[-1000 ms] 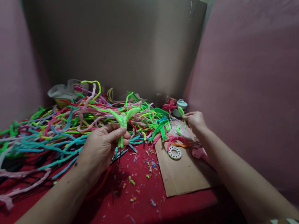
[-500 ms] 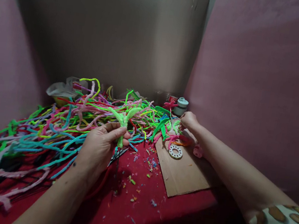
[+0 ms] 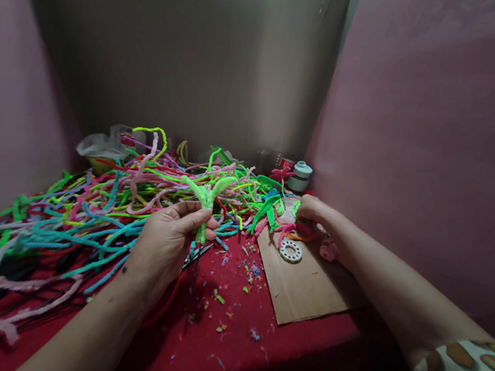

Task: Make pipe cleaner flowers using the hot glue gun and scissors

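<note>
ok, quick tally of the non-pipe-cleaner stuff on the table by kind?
Cardboard sheet: 1
White ring with holes: 1
Small white jar: 1
Plastic bag: 1
Total: 4
Left hand holds a green stem piece; right hand is at the cardboard's far edge.

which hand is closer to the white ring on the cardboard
Right. The right hand reaches down just behind the white ring; the left hand is farther off to its left, holding a light green stem.

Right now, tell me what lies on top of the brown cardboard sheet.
On the brown cardboard sheet lie a white ring with holes, pink and green pipe-cleaner pieces and the right hand. Whatever sits under that hand is hidden.
</note>
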Demonstrator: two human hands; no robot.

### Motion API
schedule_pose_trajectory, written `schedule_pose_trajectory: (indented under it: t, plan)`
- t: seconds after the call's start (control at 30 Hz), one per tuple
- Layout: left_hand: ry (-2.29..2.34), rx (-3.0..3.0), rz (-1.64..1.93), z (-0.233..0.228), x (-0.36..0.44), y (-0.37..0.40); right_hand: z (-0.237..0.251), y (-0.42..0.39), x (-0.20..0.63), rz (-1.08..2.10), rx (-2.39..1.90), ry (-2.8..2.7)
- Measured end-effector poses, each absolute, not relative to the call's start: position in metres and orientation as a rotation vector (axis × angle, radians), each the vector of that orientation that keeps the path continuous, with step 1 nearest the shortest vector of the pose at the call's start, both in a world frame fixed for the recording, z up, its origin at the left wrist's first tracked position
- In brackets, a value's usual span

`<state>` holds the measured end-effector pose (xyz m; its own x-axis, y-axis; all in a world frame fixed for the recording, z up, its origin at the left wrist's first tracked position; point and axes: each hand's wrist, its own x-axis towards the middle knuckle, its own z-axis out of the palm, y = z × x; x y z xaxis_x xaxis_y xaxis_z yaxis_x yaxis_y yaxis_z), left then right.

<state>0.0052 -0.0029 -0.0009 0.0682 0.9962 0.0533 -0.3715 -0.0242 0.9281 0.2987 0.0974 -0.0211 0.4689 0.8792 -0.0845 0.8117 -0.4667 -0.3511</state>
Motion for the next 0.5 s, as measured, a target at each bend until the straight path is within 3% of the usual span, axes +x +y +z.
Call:
schedule_pose_trajectory:
  t: [0.27,0.5]
  plan:
    - [0.833,1.003,1.334,-0.003,0.005,-0.002,-0.008,0.087,0.312,0.452,-2.317,-1.295]
    - [0.755,0.964,1.346,-0.002,0.005,-0.005,0.008,0.068,0.301,0.65,-1.642,-1.297]
